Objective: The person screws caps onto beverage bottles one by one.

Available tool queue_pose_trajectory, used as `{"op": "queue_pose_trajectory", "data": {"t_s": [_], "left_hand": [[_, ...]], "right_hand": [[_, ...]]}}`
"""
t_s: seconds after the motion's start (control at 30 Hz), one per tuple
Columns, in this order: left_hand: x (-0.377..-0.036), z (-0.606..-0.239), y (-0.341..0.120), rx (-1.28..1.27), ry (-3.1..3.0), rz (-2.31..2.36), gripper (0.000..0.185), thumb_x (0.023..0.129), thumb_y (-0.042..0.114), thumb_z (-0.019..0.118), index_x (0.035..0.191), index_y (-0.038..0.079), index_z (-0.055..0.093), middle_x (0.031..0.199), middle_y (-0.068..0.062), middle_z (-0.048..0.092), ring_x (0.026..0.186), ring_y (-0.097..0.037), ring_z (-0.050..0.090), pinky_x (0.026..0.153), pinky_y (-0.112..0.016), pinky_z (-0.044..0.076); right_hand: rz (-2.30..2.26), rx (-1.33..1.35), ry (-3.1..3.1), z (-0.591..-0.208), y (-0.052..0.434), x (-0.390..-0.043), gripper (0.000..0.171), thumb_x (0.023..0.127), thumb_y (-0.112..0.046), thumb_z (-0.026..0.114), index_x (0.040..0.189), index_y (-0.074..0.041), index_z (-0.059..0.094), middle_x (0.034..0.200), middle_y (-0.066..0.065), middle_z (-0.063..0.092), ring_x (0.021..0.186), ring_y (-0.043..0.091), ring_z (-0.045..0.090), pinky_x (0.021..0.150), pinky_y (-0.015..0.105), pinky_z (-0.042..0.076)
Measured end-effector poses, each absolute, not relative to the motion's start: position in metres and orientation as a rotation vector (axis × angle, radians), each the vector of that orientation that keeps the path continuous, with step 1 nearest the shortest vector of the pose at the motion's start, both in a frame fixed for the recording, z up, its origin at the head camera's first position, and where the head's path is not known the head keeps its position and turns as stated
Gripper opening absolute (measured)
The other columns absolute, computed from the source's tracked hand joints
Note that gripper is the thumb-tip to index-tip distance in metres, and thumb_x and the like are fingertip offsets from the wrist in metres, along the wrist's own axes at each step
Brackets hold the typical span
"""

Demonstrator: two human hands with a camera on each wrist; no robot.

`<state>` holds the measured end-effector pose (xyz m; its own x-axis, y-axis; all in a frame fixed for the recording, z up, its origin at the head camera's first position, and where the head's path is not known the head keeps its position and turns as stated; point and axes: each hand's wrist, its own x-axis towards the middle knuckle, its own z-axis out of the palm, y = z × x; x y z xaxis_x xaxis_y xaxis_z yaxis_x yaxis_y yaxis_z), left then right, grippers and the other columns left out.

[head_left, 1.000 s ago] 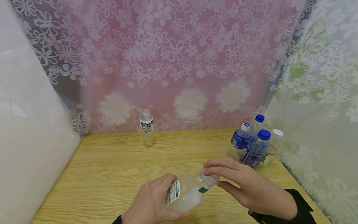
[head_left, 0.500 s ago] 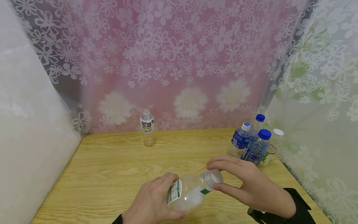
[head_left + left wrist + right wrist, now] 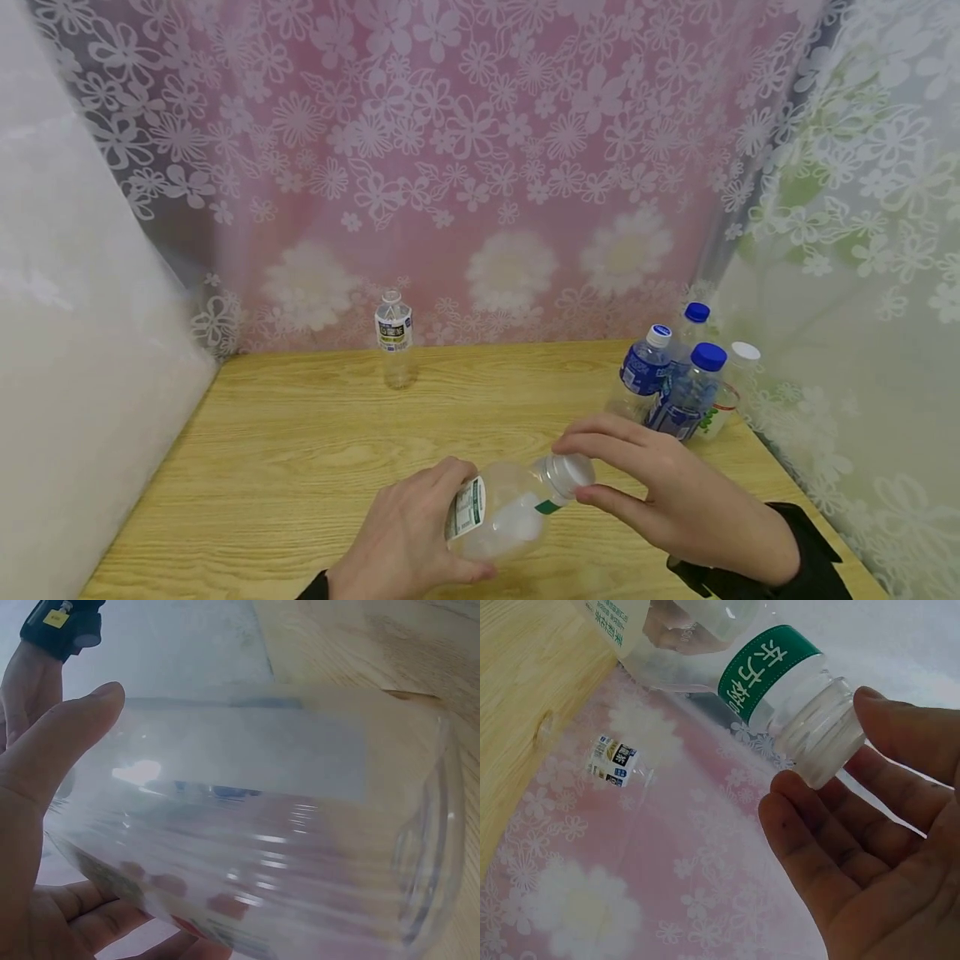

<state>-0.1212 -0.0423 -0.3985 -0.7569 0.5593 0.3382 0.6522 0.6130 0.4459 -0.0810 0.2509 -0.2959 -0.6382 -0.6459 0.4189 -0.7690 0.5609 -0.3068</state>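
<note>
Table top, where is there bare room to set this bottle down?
The table is bare on its left half, between the lone bottle at the back and the left hand. The back right corner is crowded with capped bottles.

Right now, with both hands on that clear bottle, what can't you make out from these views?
- Clear bottle: its base, head view, hidden by the left hand.
- Its white cap: whether loosened; the right hand's fingers cover part of it.
- Left wrist view: the bottle wall fills and blurs the frame; the label is unreadable.
- Bottle at the back: label print too small.
- Group of capped bottles: they overlap, so rear labels are hidden.
</note>
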Motion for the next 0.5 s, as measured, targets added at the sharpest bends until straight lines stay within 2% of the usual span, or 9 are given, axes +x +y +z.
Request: {"op": "queue_pose_trajectory", "data": {"t_s": [0.13, 0.27, 0.37, 0.5], "left_hand": [[-0.1219, -0.3995, -0.0426, -1.015, -2.664, -0.837, 0.078, 0.062, 0.073, 0.082, 0.119, 0.026, 0.056, 0.096, 0.019, 0.056, 0.075, 0.003, 0.051, 0.060, -0.019, 0.043], [-0.1220, -0.3999, -0.0421, -1.019, -2.650, -0.830, 0.078, 0.061, 0.070, 0.085, 0.118, 0.026, 0.056, 0.095, 0.019, 0.056, 0.075, 0.003, 0.051, 0.060, -0.019, 0.043], [-0.1219, -0.3999, -0.0417, -1.019, -2.650, -0.833, 0.078, 0.060, 0.069, 0.086, 0.118, 0.027, 0.055, 0.096, 0.019, 0.057, 0.076, 0.003, 0.052, 0.061, -0.019, 0.044], [-0.1219, -0.3993, -0.0411, -1.022, -2.671, -0.845, 0.077, 0.062, 0.070, 0.084, 0.119, 0.028, 0.055, 0.098, 0.018, 0.059, 0.078, 0.003, 0.053, 0.062, -0.020, 0.044]], "right_hand": [[0.693, 1.256, -2.490, -0.2960, 0.2507, -0.0816, 0.059, 0.088, -0.007, 0.076, 0.141, -0.020, 0.055, 0.138, -0.004, 0.058, 0.125, 0.011, 0.058, 0.096, 0.015, 0.048], [0.693, 1.263, -2.472, -0.2966, 0.2499, -0.0816, 0.058, 0.087, -0.008, 0.077, 0.140, -0.019, 0.056, 0.137, -0.004, 0.059, 0.124, 0.012, 0.058, 0.097, 0.015, 0.048], [0.689, 1.219, -2.499, -0.2976, 0.2492, -0.0809, 0.052, 0.090, -0.015, 0.076, 0.138, -0.021, 0.057, 0.133, -0.005, 0.061, 0.117, 0.010, 0.061, 0.094, 0.015, 0.050], [0.671, 1.176, -2.474, -0.3002, 0.2475, -0.0812, 0.047, 0.091, -0.019, 0.076, 0.134, -0.023, 0.059, 0.123, -0.007, 0.063, 0.100, 0.003, 0.061, 0.085, 0.012, 0.050]]}}
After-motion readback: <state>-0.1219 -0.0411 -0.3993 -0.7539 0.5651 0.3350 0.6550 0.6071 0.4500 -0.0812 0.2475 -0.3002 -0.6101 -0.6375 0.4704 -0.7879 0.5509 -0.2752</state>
